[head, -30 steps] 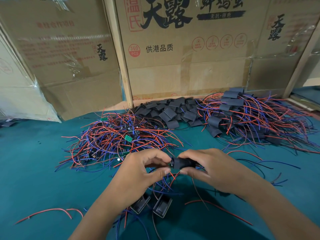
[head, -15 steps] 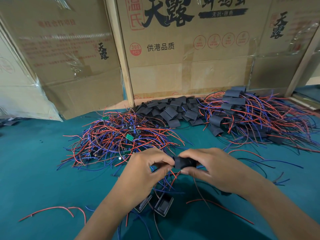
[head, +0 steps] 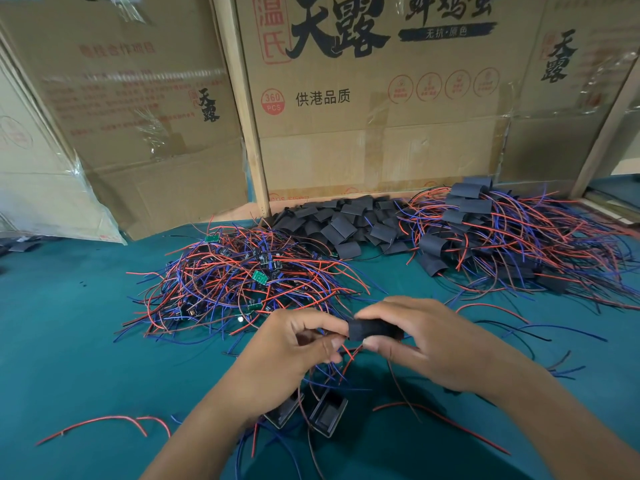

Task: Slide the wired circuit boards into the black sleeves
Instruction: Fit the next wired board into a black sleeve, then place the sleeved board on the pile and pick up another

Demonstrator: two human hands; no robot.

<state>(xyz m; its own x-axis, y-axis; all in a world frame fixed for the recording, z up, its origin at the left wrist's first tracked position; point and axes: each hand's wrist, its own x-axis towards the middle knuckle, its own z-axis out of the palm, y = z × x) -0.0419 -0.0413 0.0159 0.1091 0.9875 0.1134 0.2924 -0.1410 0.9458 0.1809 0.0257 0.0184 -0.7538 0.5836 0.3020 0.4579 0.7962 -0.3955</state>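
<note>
My right hand (head: pixel 426 344) pinches a black sleeve (head: pixel 372 330) between thumb and fingers, above the green table. My left hand (head: pixel 294 344) is at the sleeve's left end, its thumb and forefinger curled there; red and blue wires hang down between the hands. What the left fingers pinch is hidden. A tangle of wired circuit boards (head: pixel 242 282) lies behind the hands to the left. A heap of loose black sleeves (head: pixel 346 226) sits at the back centre. Sleeved boards with wires (head: pixel 512 244) are piled at the back right.
Two black sleeved pieces (head: pixel 327 414) lie under my left wrist. Loose red wires (head: pixel 104 422) lie at the front left and more loose wires (head: pixel 446 419) at the front right. Cardboard boxes (head: pixel 381 98) wall off the back of the green table (head: pixel 69 341).
The sleeve now shows more of its length between the hands. Both hands stayed in place, close together over the table.
</note>
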